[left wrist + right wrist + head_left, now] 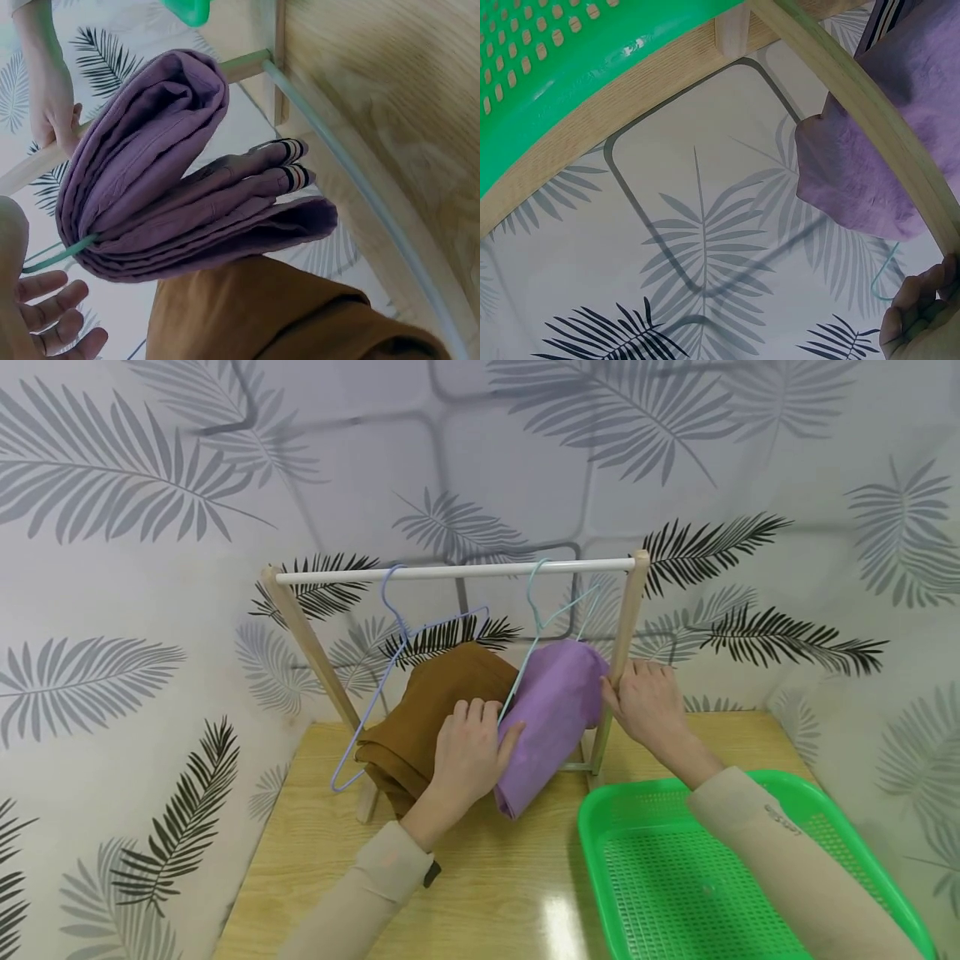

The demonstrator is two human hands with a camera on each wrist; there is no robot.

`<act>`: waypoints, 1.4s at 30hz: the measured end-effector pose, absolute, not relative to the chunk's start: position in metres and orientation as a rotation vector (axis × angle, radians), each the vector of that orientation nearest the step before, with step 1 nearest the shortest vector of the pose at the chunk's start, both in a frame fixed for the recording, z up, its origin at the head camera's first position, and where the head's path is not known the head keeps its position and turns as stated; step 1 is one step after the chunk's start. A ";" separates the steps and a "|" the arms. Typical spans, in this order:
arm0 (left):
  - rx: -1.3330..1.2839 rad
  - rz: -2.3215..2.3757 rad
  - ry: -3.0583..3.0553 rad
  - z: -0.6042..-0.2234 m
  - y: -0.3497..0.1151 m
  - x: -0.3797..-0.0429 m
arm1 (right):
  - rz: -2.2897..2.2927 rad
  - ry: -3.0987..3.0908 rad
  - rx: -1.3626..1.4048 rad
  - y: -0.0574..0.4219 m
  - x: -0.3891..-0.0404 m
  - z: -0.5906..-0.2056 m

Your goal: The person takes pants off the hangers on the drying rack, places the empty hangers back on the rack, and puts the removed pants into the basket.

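A small clothes rack holds two hangers on its white rod [465, 571]. Folded purple trousers [551, 718] hang over the mint-green hanger [534, 602] on the right. Folded brown trousers or similar brown cloth [442, 702] hang on the blue hanger [390, 660]. My left hand [468, 747] is in front of the two garments, thumb by the purple cloth. In the left wrist view its fingers [56, 319] are loosely spread beside the mint-green hanger, gripping nothing. At the right side, my right hand [648, 702] grips the rack's wooden post [628, 610], fingers curled behind it.
A green perforated basket [600, 860] sits on the wooden table [495, 893] at front right, under the right forearm. Behind the rack rises a wall [360, 468] with a leaf pattern. The rack's lower bar [360, 195] runs near the tabletop.
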State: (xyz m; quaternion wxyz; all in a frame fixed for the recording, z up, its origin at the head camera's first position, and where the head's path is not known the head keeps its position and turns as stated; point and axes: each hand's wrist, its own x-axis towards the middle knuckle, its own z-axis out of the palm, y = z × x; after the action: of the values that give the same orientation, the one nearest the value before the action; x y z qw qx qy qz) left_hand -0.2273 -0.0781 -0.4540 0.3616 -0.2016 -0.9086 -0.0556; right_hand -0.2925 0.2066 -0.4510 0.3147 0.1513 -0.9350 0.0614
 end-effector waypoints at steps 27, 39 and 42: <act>-0.535 -0.059 -2.122 -0.448 -0.077 -0.230 | 0.160 -2.540 0.416 0.207 -0.294 -0.452; -0.498 -0.085 -2.073 -0.441 -0.078 -0.227 | 0.158 -2.531 0.428 0.208 -0.294 -0.450; -0.497 -0.108 -2.064 -0.440 -0.079 -0.227 | 0.162 -2.509 0.435 0.208 -0.294 -0.450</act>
State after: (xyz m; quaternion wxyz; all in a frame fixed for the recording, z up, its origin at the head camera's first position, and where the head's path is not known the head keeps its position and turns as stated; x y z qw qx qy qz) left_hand -0.2270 -0.0788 -0.4396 0.4864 -0.2043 -0.8484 -0.0445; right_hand -0.2937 0.2076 -0.4495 0.2905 0.1631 -0.9409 0.0608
